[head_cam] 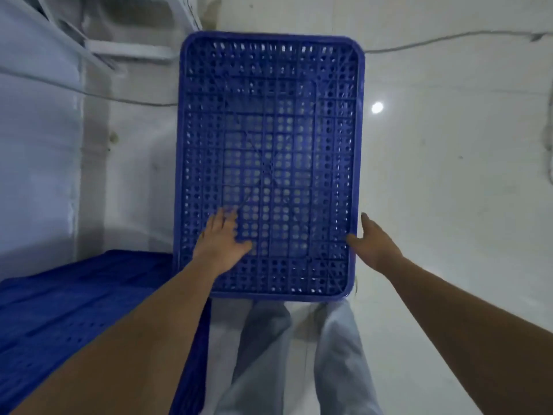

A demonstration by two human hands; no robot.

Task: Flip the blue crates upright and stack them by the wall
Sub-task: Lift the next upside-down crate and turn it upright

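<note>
Blue crate (269,163) sits base-up on floor, long axis running away from person; left hand (223,238) flat on base, right hand (372,244) open against right rim, neither gripping.

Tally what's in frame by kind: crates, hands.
Blue crates: 2, one under the hands, one at lower left
Hands: 2, left hand, right hand
Total: 4
</note>
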